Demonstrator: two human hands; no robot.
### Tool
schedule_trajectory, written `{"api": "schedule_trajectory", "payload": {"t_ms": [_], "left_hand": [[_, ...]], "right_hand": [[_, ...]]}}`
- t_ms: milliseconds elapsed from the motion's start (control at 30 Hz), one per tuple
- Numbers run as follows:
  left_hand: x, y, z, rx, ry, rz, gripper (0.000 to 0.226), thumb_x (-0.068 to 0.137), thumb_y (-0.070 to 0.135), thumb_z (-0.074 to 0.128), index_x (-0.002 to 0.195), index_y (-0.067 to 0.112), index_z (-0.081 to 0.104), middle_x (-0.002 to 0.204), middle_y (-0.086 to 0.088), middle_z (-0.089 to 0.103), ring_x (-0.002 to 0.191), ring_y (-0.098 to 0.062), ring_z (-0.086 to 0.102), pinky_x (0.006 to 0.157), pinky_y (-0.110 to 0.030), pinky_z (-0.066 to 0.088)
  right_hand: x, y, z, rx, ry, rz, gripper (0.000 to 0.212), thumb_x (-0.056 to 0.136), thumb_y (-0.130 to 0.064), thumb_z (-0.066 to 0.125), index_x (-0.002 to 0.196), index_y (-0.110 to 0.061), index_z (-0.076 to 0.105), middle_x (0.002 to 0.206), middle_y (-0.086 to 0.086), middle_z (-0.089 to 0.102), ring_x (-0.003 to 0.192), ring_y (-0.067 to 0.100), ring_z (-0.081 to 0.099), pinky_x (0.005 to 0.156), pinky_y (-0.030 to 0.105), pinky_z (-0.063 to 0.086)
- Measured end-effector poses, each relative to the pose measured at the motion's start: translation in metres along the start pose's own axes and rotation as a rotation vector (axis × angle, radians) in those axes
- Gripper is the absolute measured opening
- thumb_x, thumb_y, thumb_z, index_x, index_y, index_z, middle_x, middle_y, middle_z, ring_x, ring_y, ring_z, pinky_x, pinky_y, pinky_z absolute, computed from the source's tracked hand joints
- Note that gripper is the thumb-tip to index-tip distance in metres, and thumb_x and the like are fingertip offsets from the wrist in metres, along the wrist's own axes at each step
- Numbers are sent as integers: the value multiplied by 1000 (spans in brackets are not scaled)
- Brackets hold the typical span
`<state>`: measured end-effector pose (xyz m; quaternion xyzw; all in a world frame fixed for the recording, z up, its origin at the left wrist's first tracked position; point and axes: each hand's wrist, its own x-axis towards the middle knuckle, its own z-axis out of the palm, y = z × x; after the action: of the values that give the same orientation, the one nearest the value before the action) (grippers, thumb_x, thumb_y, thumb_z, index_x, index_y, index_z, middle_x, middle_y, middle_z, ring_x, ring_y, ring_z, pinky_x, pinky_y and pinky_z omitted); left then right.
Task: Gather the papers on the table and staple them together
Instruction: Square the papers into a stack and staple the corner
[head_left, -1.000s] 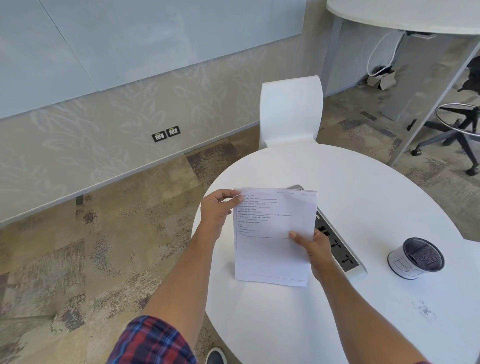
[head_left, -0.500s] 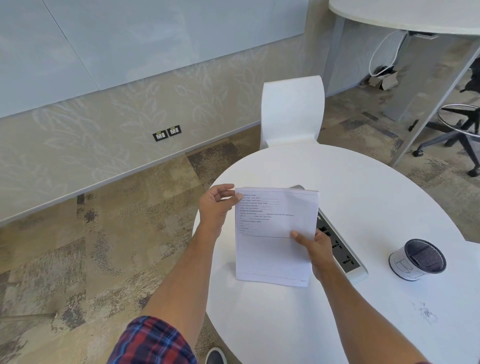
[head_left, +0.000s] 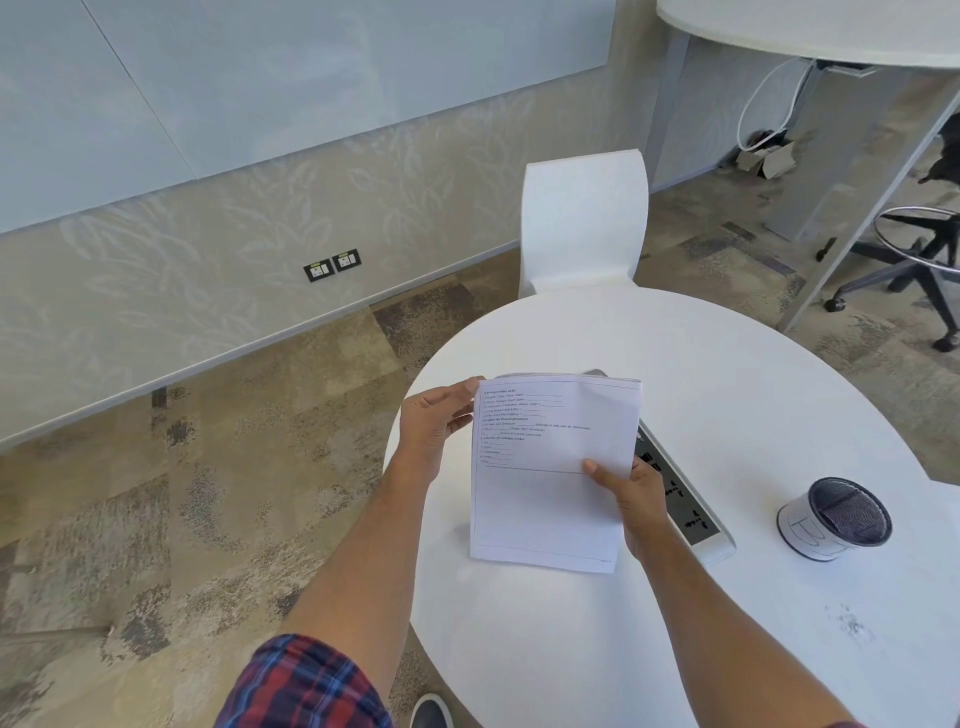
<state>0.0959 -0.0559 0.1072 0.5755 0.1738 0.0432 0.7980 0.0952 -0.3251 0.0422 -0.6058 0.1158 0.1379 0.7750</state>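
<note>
A: Over the left part of the round white tabletop (head_left: 727, 374), the papers (head_left: 550, 499) stand upright as one stack, bottom edge at or just above the surface, can't tell which. Printed lines on the upper half, blank below.

B: Hands?

A: Left hand (head_left: 434, 431) grips the stack's top-left corner, thumb tip on the front at the corner, fingers behind. Right hand (head_left: 636, 501) holds the right edge about mid-height, thumb on the front sheet, the other fingers hidden behind the sheets. Both are closed on the stack.

B: How many sheets?

A: More than one, layered edges show along the top. Count not readable.

B: Stapler?

A: Can't pick one out. A long white power strip (head_left: 691, 514) with dark sockets lies flat on the tabletop just behind the right hand, partly hidden by the sheets. Something grey pokes up behind the stack's top edge, can't identify it.

B: Other stuff?

A: White cylinder with dark mesh top (head_left: 834, 519), right side of the tabletop, well apart from the stack. White chair (head_left: 582, 223) at the far edge. Plaid sleeve (head_left: 306, 686) on the left arm, bottom of frame. Dark shoe tip (head_left: 431, 712) on the carpet below the tabletop edge.
</note>
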Motion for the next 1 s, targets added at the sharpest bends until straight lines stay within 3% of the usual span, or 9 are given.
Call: {"api": "schedule_trajectory", "payload": {"t_ms": [167,333,400,500,600,700,767,867,1000], "left_hand": [[-3,2,2,-60,0,-33,13,77,27,82,73,14,82,92,-6,80,82,-23,70,91,-43,52],[3,0,5,-75,50,-66,28,93,28,71,76,7,79,98,-10,79,82,-21,71,82,-39,55],[5,-1,7,-51,55,-72,27,92,23,73,69,11,79,88,-7,79,76,-18,70,80,-38,55],[6,-5,7,30,13,-22,9,81,8,82,76,15,80,79,-4,76,74,-20,64,80,-40,48],[8,-6,5,88,10,36,26,69,4,86,81,19,69,75,-1,68,81,-26,51,75,-45,40],[9,-4,6,168,15,61,40,67,5,83,102,17,68,79,-5,69,78,-26,57,71,-45,44],[9,-4,6,213,10,81,47,70,5,84,113,16,72,82,-6,69,74,-22,60,70,-41,50],[8,-4,6,248,4,119,39,75,7,85,112,14,77,84,-3,63,62,-14,53,60,-28,48],[7,0,8,269,-61,125,38,74,11,83,112,12,77,86,-6,59,62,-13,49,57,-20,45]], "right_hand": [[0,0,0,-4,0,6,19,82,-1,82,98,-10,79,93,6,82,80,21,77,80,39,61],[0,0,1,2,-4,8,25,80,-1,82,104,-7,78,96,7,82,83,23,77,76,36,60],[0,0,1,6,-9,9,29,80,-1,83,108,-5,77,99,9,81,85,23,77,73,35,61],[0,0,2,14,-15,11,29,81,-1,82,109,-5,76,98,9,81,84,23,77,68,31,62],[0,0,2,14,-16,17,27,80,0,82,106,-5,77,96,8,82,82,22,77,67,31,61],[1,0,3,11,-20,13,25,81,0,82,104,-7,77,95,7,82,81,21,77,68,31,60],[1,0,3,8,-23,8,25,80,-1,82,104,-6,77,95,6,82,81,21,77,69,32,60],[2,0,3,21,-38,11,24,80,-1,83,103,-6,77,96,8,82,82,22,77,70,33,61],[2,2,2,33,-48,15,27,76,-3,86,102,-7,78,100,12,81,86,27,77,76,38,60]]}}
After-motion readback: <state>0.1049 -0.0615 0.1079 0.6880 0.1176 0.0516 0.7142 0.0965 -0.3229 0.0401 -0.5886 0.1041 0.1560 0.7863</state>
